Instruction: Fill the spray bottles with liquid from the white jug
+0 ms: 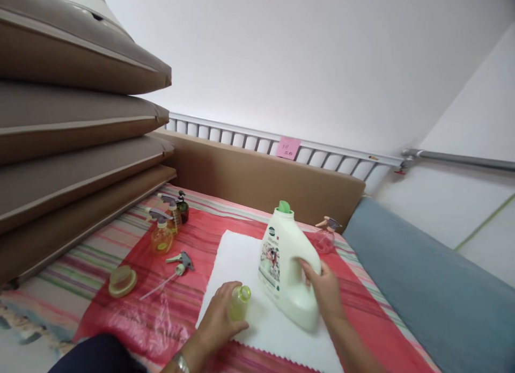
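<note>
My left hand (223,308) is wrapped round a small yellow-green bottle (240,302), whose open mouth faces up. My right hand (319,284) grips the handle of a large pale green detergent jug (277,260). The jug is uncapped, with a green spout showing at its neck, and it leans slightly to the left over a white cloth (231,255). A trigger spray head (182,263) with a long dip tube lies loose on the red sheet to the left. Nearer me on that side is a round, yellowish translucent cap (122,280).
Two yellow spray bottles (162,238) and a dark pump bottle (183,209) stand at the back left. A pink spray bottle (324,240) is behind the jug. Stacked cushions (80,110) rise at left; a brown panel (249,172) and a blue-grey pad (426,271) border the striped cloth.
</note>
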A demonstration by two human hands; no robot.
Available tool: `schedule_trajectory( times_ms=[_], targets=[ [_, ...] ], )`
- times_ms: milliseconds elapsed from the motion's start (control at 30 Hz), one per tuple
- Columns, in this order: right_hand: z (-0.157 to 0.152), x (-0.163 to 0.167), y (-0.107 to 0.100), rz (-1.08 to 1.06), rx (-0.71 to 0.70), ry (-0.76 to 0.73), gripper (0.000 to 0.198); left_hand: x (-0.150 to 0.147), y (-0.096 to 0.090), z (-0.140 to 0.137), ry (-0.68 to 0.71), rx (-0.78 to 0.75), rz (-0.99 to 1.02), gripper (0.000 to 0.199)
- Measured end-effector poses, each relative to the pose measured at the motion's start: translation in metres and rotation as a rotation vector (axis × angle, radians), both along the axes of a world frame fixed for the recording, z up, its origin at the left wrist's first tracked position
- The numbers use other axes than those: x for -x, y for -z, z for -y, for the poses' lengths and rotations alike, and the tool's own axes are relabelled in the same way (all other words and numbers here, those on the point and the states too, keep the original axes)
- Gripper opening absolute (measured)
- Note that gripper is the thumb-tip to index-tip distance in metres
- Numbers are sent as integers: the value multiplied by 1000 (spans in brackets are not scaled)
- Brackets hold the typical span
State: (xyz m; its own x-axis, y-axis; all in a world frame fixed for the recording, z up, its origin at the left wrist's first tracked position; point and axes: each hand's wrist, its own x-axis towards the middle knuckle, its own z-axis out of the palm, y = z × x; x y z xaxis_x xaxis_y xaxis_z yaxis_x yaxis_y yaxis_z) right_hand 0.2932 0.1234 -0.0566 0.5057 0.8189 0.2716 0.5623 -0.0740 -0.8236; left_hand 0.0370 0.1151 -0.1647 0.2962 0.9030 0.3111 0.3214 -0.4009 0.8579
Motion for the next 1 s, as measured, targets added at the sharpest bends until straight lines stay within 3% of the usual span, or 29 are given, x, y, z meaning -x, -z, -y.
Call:
schedule_trajectory(
  times_ms=[167,267,400,500,633,700,733,800,867,1000],
  targets=[
    [-40,21,40,-70,-38,170,49,2,-4,6,-14,33,-7,69],
    [-43,32,48,-94,23,169,50,0,-6,9,-17,51,-27,71],
    [-25,34,33,-88,116,53,44,-3,-3,12,-74,115,0,80],
    [-2,30,12,-73,81,14,47,5,-11,13,-140,152,105,77],
    [19,46,-3,-36,-30,13,47,52,-44,9,-240,224,362,68],
    [13,73,2,-37,112,-181,45,89,-65,5,-328,268,481,66],
    [5,90,9,-21,264,-356,45,109,-75,3,-332,271,548,62],
    [-19,131,26,-3,382,-530,39,146,-92,3,-360,243,656,58],
    [-47,173,44,41,452,-599,30,177,-105,5,-391,204,719,59],
    [-93,244,68,191,569,-585,31,214,-120,16,-458,161,740,64]
  ],
)
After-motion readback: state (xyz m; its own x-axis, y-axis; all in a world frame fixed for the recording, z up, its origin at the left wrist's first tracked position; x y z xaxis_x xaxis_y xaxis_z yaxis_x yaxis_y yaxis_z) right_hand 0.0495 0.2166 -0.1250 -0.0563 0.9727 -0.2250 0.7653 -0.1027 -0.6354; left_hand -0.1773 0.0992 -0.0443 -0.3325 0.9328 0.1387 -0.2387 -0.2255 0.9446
